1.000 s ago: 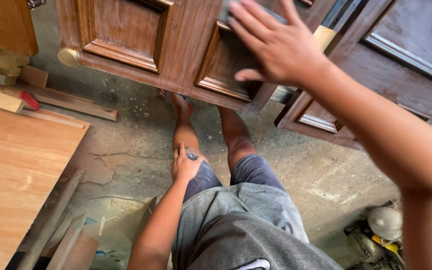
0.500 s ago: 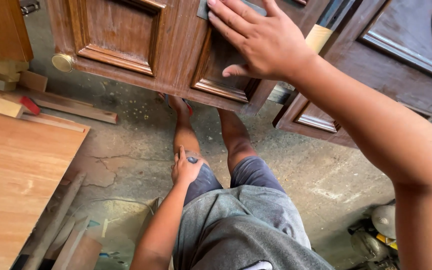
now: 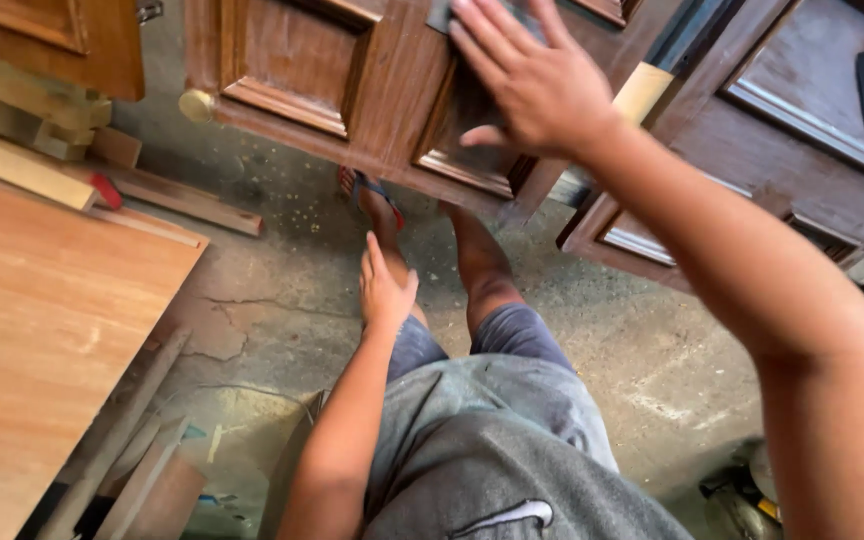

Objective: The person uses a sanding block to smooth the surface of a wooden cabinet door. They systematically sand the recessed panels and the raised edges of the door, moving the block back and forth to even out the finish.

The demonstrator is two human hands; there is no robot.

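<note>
A brown panelled wooden door [image 3: 292,60] lies flat across the top of the view, with a brass knob [image 3: 195,104] at its near edge. My right hand [image 3: 527,75] presses flat on a grey sheet of sandpaper [image 3: 439,15] on the door's middle rail; only the sheet's corner shows past my fingers. My left hand [image 3: 385,290] hovers above my left knee and shin, holding nothing, its fingers straight and pointing forward. My legs in grey shorts and a sandalled foot [image 3: 372,195] stand under the door's edge.
A large light wooden board [image 3: 42,320] fills the left side. A second, darker door [image 3: 802,150] lies at the right. Wood offcuts [image 3: 182,200] and strips [image 3: 122,440] rest on the cracked concrete floor [image 3: 272,300]. A power tool [image 3: 742,490] sits at the bottom right.
My left hand has lifted off my knee and reached forward with the fingers straightened. My right hand stays on the sandpaper and has shifted slightly along the door. The view has swung a little.
</note>
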